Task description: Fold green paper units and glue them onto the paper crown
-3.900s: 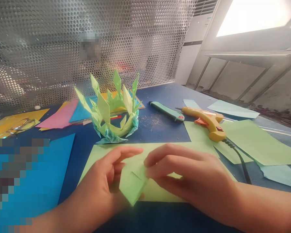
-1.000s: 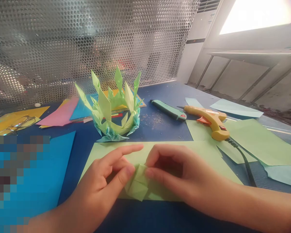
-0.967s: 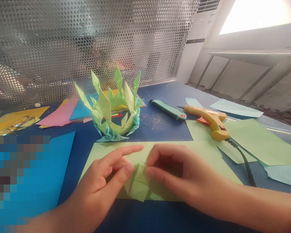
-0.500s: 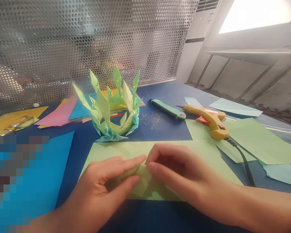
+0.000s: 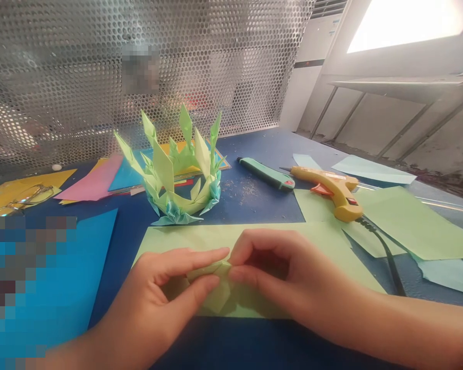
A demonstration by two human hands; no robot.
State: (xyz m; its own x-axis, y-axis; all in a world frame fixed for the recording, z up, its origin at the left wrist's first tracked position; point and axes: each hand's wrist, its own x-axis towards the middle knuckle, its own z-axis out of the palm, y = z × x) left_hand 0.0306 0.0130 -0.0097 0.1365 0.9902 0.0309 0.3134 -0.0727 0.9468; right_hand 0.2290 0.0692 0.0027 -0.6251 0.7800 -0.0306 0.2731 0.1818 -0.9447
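Observation:
Between my two hands is a small folded piece of light green paper (image 5: 217, 294). My left hand (image 5: 173, 288) grips it between the thumb below and the fingers above. The thumb and index finger of my right hand (image 5: 278, 267) pinch its right corner. Both hands are just over a light green sheet (image 5: 193, 237) that lies flat on the blue table. Behind the sheet stands a folded-paper crown (image 5: 164, 167), with tall green points and blue-green paper flowers around its base. My palms hide part of the folded paper.
To the right lie a yellow glue gun (image 5: 332, 187) with a black cord, a green-handled utility knife (image 5: 266, 173) and loose green sheets (image 5: 420, 221). Glasses (image 5: 29, 198), pink paper (image 5: 90, 182) and a blue sheet (image 5: 88, 262) are at left. A perforated metal panel (image 5: 231, 67) rises behind.
My left fingers and thumb have shifted slightly left and down on the folded paper, so more of its top edge shows. My right thumb has moved slightly lower. The crown and tools stay put.

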